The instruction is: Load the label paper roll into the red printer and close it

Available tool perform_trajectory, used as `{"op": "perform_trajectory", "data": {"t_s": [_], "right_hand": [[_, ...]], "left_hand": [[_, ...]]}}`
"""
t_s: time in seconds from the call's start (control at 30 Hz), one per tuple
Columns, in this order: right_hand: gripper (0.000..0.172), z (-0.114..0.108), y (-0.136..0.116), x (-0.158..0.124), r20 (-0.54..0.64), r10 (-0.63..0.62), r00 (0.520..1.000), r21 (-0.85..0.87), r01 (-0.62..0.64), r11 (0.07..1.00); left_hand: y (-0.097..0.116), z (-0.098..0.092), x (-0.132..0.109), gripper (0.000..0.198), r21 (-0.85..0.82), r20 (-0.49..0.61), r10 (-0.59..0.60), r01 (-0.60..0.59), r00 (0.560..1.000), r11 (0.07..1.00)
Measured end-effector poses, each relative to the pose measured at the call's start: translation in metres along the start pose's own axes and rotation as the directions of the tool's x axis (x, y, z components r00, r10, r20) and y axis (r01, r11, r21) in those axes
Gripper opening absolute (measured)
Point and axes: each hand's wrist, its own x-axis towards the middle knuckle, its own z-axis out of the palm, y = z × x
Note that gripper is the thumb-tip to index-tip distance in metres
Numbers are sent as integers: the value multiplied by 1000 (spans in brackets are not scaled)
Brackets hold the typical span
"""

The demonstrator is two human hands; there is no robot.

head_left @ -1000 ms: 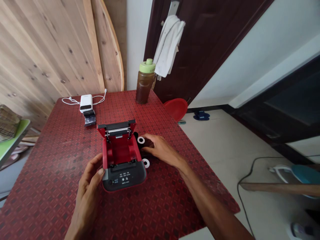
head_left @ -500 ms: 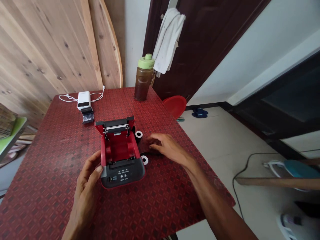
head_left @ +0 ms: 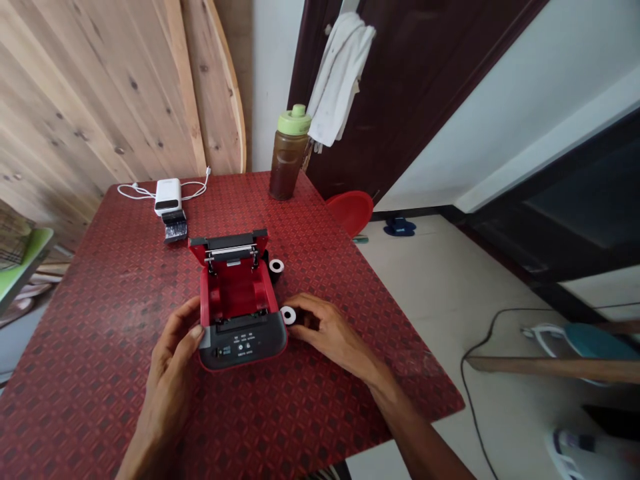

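Observation:
A red and dark grey label printer sits on the table with its lid raised, showing a red hollow inside. My left hand is closed on its left side, the thumb on the front left corner and the fingers along the edge. Close against the printer's right side is a roll with a white ring-shaped end. My right hand has its fingers and thumb around this roll; its far end is hidden by the hand. A second white-ended roll with a dark body is farther back, beside the printer.
A white power bank with a white cable is at the back left, a crumpled black wrapper before it. A brown bottle with a green lid stands at the back edge. A red basin is beyond the table.
My right hand has come nearer and down from beside the rear roll to the front roll, closing around it. My left hand keeps its hold on the printer.

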Motion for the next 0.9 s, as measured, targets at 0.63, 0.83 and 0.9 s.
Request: {"op": "perform_trajectory", "data": {"t_s": [0.63, 0.83, 0.9], "right_hand": [[12, 20, -120, 66, 306, -126, 944, -717, 316, 622], [22, 36, -112, 72, 329, -74, 941, -757, 310, 575], [23, 39, -109, 79, 328, -41, 944, -762, 290, 579]], "left_hand": [[8, 2, -3, 55, 34, 45, 68, -69, 997, 997], [8, 2, -3, 57, 39, 52, 56, -58, 997, 998], [7, 2, -3, 57, 40, 57, 46, -48, 997, 998]]}}
